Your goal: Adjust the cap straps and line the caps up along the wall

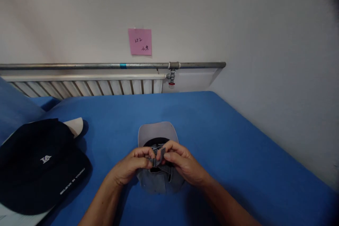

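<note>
A grey baseball cap (161, 181) lies upside down on the blue surface, its paler brim (156, 130) pointing away from me and its dark inside partly showing. Over the back opening, both hands pinch the cap's grey adjusting strap (159, 162). My left hand (131, 164) is closed on the strap's left part, thumb against fingers. On the right part, my right hand (184, 160) grips between thumb and forefinger. A short stretch of strap shows between the fingertips. Whether its ends are joined is hidden by my fingers.
Dark caps (29, 162) with white lettering sit at the left, with a cream brim (75, 127) behind them. The blue surface (227, 141) meets a wall on the right. Beyond its far edge are a radiator (87, 87), a metal pipe (92, 66) and a pink note (140, 42).
</note>
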`<state>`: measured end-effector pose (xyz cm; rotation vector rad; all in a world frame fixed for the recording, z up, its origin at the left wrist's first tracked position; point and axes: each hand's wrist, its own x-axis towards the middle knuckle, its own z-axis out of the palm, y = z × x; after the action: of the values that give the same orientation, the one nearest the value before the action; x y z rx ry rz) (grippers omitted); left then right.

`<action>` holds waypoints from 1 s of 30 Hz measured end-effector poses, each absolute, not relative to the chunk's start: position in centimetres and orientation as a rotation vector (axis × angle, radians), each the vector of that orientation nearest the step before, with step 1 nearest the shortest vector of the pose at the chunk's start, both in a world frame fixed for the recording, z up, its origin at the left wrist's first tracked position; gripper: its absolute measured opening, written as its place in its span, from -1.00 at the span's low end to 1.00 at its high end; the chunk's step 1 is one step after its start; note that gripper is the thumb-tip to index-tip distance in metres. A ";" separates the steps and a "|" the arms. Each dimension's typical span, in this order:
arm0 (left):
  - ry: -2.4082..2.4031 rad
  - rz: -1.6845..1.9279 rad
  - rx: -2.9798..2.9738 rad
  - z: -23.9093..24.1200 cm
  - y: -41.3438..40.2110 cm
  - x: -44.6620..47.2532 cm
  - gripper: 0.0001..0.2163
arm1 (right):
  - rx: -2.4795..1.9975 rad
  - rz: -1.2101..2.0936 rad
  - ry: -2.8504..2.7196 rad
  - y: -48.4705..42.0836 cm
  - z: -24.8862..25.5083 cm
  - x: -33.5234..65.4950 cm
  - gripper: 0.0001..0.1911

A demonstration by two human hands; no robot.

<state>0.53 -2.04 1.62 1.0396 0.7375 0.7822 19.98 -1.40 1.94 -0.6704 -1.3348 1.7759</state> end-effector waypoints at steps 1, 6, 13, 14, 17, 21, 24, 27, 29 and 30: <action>0.742 0.781 1.038 1.7 -2.0 0.5 -0.88 | -0.671 1.774 -1.330 -1.4 1.9 20.0 -0.91; 0.751 0.760 1.033 1.9 -2.1 0.4 -0.90 | -0.644 1.784 -1.293 -1.6 2.3 19.8 -0.92; 0.743 0.735 1.033 1.7 -2.0 0.2 -0.89 | -0.605 1.842 -1.232 -1.7 2.4 19.8 -0.94; 0.743 0.735 1.036 1.7 -2.0 0.2 -0.89 | -0.590 1.854 -1.218 -1.7 2.4 19.9 -0.95; 0.742 0.725 1.044 1.8 -2.0 0.3 -0.89 | -0.546 1.880 -1.172 -1.7 2.4 19.8 -0.96; 0.739 0.688 1.080 2.0 -2.0 0.2 -0.91 | -0.520 1.891 -1.159 -1.7 2.5 19.8 -0.94; 0.756 0.656 1.100 1.8 -2.0 0.1 -0.93 | -0.518 1.891 -1.177 -1.7 2.6 19.8 -0.94; 0.742 0.679 1.073 1.6 -2.0 0.0 -0.93 | -0.561 1.884 -1.192 -1.7 2.7 19.9 -0.94; 0.717 0.691 1.049 1.6 -2.1 0.1 -0.91 | -0.616 1.870 -1.215 -1.7 2.7 19.9 -0.93; 0.703 0.694 1.040 1.5 -2.1 0.1 -0.90 | -0.645 1.859 -1.230 -1.7 2.7 19.8 -0.92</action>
<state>0.14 -2.11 1.54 1.0395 0.7026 0.6939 19.84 -1.66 2.74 -0.6451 -1.2301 1.8593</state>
